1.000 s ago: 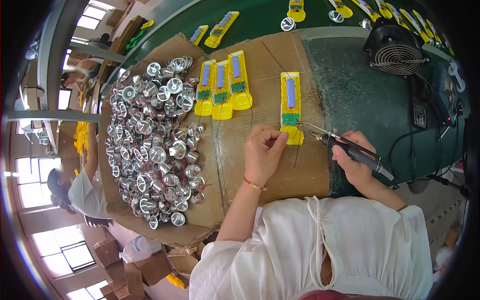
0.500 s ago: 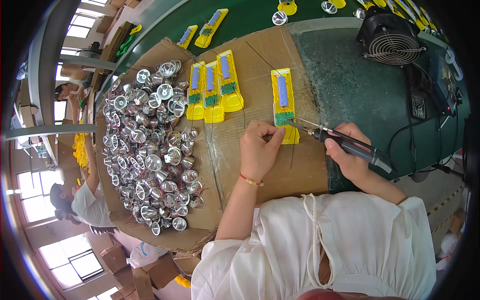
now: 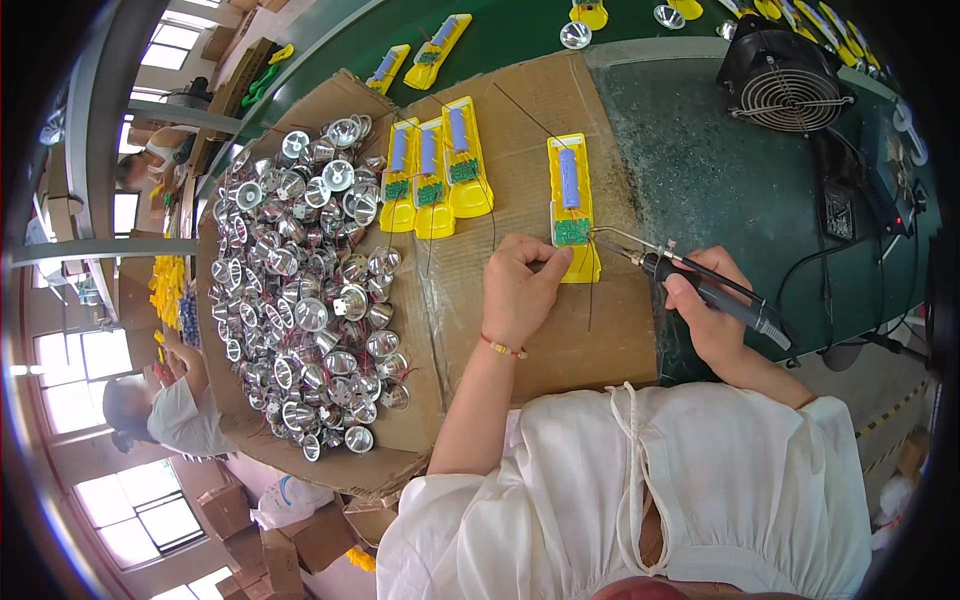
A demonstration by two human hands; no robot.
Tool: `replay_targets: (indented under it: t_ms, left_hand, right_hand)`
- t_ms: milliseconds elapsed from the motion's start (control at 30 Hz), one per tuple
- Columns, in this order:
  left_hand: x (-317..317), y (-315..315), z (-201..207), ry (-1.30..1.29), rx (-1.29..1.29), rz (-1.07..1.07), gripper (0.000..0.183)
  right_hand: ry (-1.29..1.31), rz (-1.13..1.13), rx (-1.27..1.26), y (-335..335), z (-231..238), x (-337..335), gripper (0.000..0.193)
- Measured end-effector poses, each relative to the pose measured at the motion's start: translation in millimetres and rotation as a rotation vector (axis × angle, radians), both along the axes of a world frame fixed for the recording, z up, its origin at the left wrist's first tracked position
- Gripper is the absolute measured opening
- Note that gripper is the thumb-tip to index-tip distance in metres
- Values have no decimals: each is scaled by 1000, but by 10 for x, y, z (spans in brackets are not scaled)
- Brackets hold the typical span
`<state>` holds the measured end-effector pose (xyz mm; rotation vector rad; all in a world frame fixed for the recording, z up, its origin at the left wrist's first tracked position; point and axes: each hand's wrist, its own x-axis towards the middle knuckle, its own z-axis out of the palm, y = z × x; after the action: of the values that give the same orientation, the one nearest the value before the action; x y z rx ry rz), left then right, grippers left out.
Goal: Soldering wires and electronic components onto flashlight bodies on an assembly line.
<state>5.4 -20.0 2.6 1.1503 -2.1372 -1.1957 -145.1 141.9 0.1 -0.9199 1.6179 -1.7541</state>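
A yellow plastic housing (image 3: pixel 586 266) lies on the cardboard in front of me, with a blue cylindrical cell (image 3: pixel 569 180) and a green circuit board (image 3: pixel 570 232) inside. My right hand (image 3: pixel 708 318) grips a soldering iron (image 3: pixel 725 303) with a thin metal tube along it; its tip is at the board's right edge. Thumb and fingers of my left hand (image 3: pixel 518 292) are pinched at the board's lower edge; what they hold is too small to make out. Thin dark wires run from the housing's upper left and below the board.
Three similar yellow housings (image 3: pixel 430 190) lie side by side to the left. Beyond them, a cardboard box (image 3: pixel 425 395) holds many silver reflector cups (image 3: pixel 312 315). A black fan (image 3: pixel 790 90) and a soldering station (image 3: pixel 885 170) stand at the right. Co-workers sit at the far left.
The iron's tip has shifted from the middle of the board to its right edge. My left hand stays pinched by the board. The view has shifted slightly.
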Motion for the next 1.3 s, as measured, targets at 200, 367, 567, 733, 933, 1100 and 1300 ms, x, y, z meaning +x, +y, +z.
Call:
replay_targets:
  t_ms: [200, 367, 567, 733, 933, 1100, 1300]
  left_hand:
    - [13, 6, 21, -26, 17, -3, 16]
    - [-6, 8, 63, -55, 74, 20, 16]
    - [-1, 44, 82, -97, -34, 7, 17]
    - [99, 147, 327, -158, -410, -55, 23]
    - [52, 295, 174, -782, -762, -118, 16]
    - [130, 261, 132, -516, -597, -43, 11]
    - [137, 271, 100, -75, -387, 46, 32]
  right_hand:
    - [-38, -27, -17, 33, 11, -6, 12]
    - [-66, -26, -3, 41, 1, 10, 12]
    - [-116, -36, -12, 79, -14, -14, 13]
    - [-111, -77, -25, 97, -38, -75, 13]
    - [-113, -42, -25, 116, -62, -84, 13]
    - [-23, -36, -44, 155, -55, -115, 13]
    - [-22, -22, -47, 139, -55, -128, 14]
